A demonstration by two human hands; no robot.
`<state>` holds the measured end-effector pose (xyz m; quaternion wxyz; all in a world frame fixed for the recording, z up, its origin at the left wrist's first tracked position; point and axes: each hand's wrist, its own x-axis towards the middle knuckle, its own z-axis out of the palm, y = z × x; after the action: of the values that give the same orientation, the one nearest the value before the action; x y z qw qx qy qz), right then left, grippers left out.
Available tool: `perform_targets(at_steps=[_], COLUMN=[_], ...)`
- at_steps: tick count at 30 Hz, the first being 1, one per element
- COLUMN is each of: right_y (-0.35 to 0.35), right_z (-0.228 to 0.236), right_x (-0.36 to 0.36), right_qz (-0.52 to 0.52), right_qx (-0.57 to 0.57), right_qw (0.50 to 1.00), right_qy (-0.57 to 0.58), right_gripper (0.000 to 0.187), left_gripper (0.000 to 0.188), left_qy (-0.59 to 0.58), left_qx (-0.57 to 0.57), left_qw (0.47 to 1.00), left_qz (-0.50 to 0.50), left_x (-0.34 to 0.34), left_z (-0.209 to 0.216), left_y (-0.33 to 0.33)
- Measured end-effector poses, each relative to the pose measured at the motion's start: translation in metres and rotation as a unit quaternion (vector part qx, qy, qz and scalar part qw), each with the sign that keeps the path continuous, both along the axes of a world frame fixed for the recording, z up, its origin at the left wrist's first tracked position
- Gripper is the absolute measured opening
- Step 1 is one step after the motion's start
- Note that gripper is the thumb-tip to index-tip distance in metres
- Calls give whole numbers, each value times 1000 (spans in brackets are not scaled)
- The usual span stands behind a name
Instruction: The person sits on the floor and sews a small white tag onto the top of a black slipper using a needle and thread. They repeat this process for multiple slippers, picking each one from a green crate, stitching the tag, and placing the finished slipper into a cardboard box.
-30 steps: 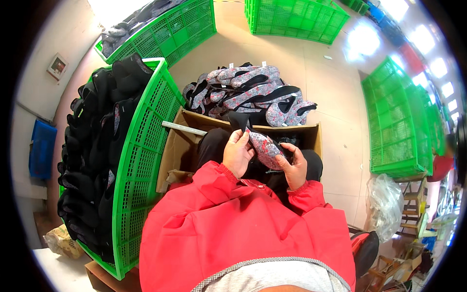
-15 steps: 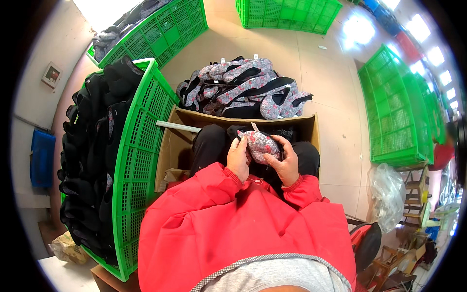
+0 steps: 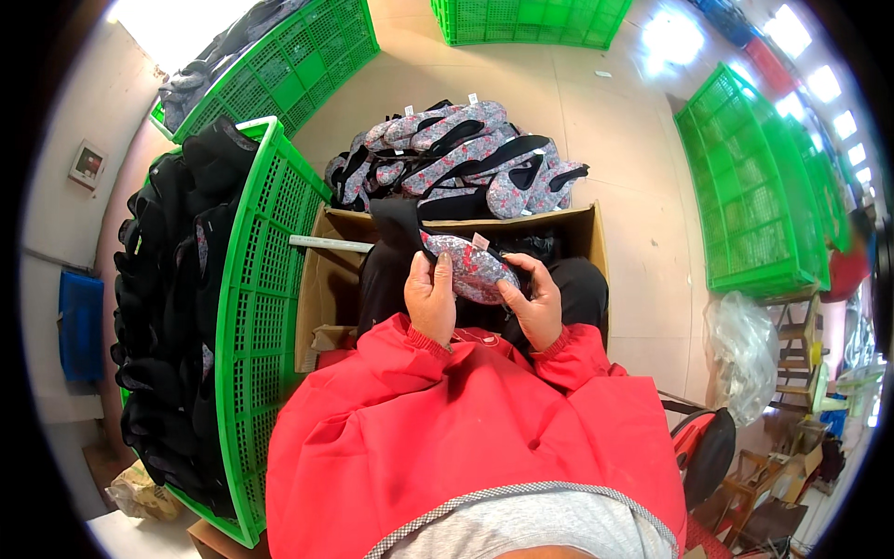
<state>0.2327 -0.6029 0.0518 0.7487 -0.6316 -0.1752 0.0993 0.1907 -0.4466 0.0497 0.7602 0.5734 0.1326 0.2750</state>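
Both hands hold a soft padded cloth piece (image 3: 470, 270), shaped like a slipper, over my lap. It has a grey and red floral print, a small pale tag, and a black part standing up at its left. My left hand (image 3: 432, 300) pinches its left side, thumb on the print. My right hand (image 3: 535, 300) grips the right end, thumb at the edge; its other fingers are partly hidden. Beyond the piece lies a heap of similar floral and black pieces (image 3: 466, 154), some with white tags.
An open cardboard box (image 3: 317, 298) surrounds my knees, with a pale rod (image 3: 328, 243) across its left edge. At my left a green mesh crate (image 3: 251, 326) holds black padded pieces (image 3: 177, 345). More green crates (image 3: 745, 186) stand behind and right, near clear plastic sheeting (image 3: 742, 359).
The piece has been turned and opened out, so a black part now rises at its left. My left hand has shifted left and its thumb now lies on the print.
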Motion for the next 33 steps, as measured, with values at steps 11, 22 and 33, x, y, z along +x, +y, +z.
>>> perform_targets(at_steps=[11, 22, 33], right_y=[18, 10, 20], right_z=[-47, -54, -67], right_x=[-2, -13, -30], right_qz=[116, 111, 40], right_qx=[-49, -236, -214], right_qw=[982, 961, 973], right_qy=[139, 95, -82], right_gripper=[27, 35, 31], left_gripper=[26, 21, 21], left_qy=[130, 162, 178], left_qx=[351, 312, 340], left_qw=[918, 932, 919], left_qz=[128, 92, 92], left_x=[-38, -43, -43], left_z=[-11, -36, -28], left_y=[46, 56, 53])
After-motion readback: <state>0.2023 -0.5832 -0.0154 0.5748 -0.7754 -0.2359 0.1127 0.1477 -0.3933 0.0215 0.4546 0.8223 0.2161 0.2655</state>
